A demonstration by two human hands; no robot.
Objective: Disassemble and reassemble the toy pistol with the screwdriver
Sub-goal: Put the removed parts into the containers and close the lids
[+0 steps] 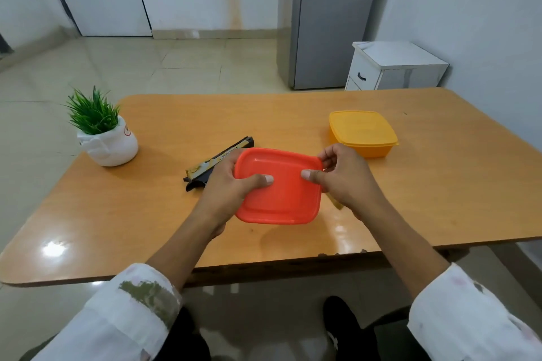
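An orange-red plastic box (281, 193) with its lid on is held above the table's near middle. My left hand (225, 187) grips its left side, thumb on the lid. My right hand (343, 179) grips its right side, thumb on the lid and fingers curled over the far corner. The black and yellow toy pistol (217, 160) lies on the wooden table (146, 214) just behind my left hand, partly hidden by it. A small yellow object (335, 202) peeks out under my right wrist. No screwdriver is in view.
A closed yellow plastic box (363, 132) stands behind my right hand. A green plant in a white pot (105, 141) sits at the table's left edge. A white cabinet (393, 66) and a grey fridge (331, 17) stand beyond the table.
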